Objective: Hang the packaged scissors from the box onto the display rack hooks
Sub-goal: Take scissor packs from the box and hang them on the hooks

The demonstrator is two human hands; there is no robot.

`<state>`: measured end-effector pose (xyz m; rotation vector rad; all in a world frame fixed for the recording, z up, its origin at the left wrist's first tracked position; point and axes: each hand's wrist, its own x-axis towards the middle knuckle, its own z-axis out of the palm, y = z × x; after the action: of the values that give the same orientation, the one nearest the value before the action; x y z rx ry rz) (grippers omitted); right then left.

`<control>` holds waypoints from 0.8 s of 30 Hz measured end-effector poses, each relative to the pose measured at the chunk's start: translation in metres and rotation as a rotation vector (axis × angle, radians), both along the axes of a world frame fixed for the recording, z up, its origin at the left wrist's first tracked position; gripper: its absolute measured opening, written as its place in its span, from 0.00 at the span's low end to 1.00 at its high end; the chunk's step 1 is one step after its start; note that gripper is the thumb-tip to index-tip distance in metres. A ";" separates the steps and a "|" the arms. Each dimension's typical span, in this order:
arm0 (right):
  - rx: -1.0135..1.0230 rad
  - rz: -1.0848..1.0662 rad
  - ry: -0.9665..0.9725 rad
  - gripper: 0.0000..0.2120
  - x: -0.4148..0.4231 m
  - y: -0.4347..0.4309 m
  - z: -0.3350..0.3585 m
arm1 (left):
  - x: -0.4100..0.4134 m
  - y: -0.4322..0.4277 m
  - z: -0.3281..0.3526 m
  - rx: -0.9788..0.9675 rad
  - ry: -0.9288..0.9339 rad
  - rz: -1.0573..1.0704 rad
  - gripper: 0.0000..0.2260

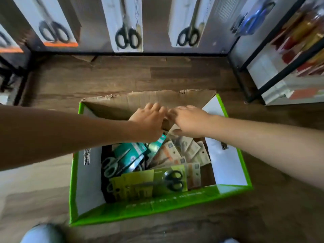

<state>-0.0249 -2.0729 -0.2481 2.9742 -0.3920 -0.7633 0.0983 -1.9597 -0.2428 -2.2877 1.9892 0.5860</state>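
Forearm stretched nearly level, the left arm crosses in from the left edge over the box [157, 208]. The left hand [149, 120] lies palm down above the box's far end, knuckles up, fingers bent downward beside the torn cardboard flap [149, 99]. Its fingertips meet those of the right hand [190, 121], which reaches in from the right edge, palm down, fingers extended leftward, with the thumb spread below them over a beige pack [176, 151]. The spot where the fingertips meet is blurred, so I cannot tell whether either hand grips anything.

Beneath them the packaged scissors [172, 180] lie heaped in the box: teal packs [129, 152] on the left, beige ones in the middle and to the right, and a yellow-green pack [138, 181] at the near side. The box stands on the wooden floor [122, 76] before the display rack [129, 54], where hanging packs [128, 25] show. A black-framed shelf [280, 67] stands at the right.
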 end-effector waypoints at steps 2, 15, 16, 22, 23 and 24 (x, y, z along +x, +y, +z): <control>0.065 -0.005 0.013 0.28 -0.001 0.012 -0.016 | 0.000 0.009 -0.007 0.155 0.082 -0.074 0.14; 0.417 0.012 0.143 0.15 -0.044 0.019 -0.042 | -0.021 0.057 -0.053 0.633 0.181 -0.410 0.09; 0.448 0.005 0.125 0.14 -0.044 0.020 -0.043 | -0.017 0.054 -0.052 0.607 0.185 -0.369 0.09; 0.591 0.004 0.249 0.19 -0.044 0.034 -0.046 | 0.000 0.044 -0.053 0.725 0.228 -0.269 0.16; 0.560 0.042 0.260 0.20 -0.046 0.038 -0.051 | -0.001 0.046 -0.056 0.738 0.217 -0.293 0.14; 0.532 0.070 0.242 0.20 -0.047 0.042 -0.055 | -0.002 0.047 -0.060 0.740 0.212 -0.307 0.13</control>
<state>-0.0723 -2.0305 -0.3031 3.2723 -0.0757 -1.3912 0.0963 -1.9131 -0.3024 -1.5026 1.7255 1.2978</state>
